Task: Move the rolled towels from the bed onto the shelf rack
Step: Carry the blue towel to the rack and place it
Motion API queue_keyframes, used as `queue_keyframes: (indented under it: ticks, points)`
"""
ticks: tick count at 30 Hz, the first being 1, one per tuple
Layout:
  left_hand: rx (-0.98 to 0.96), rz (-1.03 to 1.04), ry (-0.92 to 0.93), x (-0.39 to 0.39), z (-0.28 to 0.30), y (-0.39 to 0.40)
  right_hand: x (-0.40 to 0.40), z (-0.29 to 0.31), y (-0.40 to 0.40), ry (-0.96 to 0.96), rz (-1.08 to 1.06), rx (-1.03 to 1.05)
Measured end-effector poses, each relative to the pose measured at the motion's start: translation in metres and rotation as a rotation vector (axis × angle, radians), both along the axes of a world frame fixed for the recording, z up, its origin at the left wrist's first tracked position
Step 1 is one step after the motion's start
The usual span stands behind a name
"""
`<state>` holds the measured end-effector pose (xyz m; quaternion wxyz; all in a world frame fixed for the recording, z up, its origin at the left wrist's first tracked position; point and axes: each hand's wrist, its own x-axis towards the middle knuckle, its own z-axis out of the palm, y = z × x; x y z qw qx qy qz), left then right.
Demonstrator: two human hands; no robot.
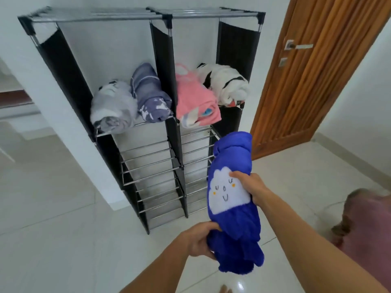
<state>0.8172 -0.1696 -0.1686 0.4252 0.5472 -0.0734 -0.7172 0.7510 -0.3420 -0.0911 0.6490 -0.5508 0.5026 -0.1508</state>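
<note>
I hold a rolled blue towel [232,208] with a white cloud face on it, in front of the shelf rack's lower right part. My left hand [198,240] grips its near end and my right hand [251,187] grips its right side by the cloud patch. The black and metal shelf rack [165,60] stands against the white wall. One upper shelf carries several rolled towels: grey [112,108], purple-blue [150,94], pink [194,98] and white with black [226,85]. The bed is out of view.
The rack's shelves [152,166] below the towels are bare metal bars. A wooden door [317,70] is shut to the right of the rack. A person [366,220] in pink is low at the right edge. The floor is pale tile [63,229].
</note>
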Motion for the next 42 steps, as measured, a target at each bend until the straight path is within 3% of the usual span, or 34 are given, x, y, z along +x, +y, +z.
queue_keyframes:
  ticks: [8,14,22,26,32,42]
  points:
    - [0.008,0.148,0.068,0.053,-0.018,-0.104,0.076,-0.023,-0.119,0.093,0.08,0.079]
    - [-0.016,0.254,0.012,0.109,-0.026,-0.165,0.144,-0.047,-0.167,0.106,0.15,0.054]
    - [-0.071,0.421,-0.069,0.188,-0.058,-0.246,0.228,-0.07,-0.235,0.072,0.184,-0.172]
    - [-0.147,0.541,-0.028,0.217,-0.072,-0.284,0.243,-0.086,-0.264,0.159,0.252,-0.296]
    - [-0.15,0.506,-0.046,0.214,-0.094,-0.312,0.217,-0.13,-0.265,0.447,0.506,-0.327]
    - [-0.016,0.301,-0.185,0.221,-0.086,-0.326,0.188,-0.163,-0.266,0.467,0.521,-0.42]
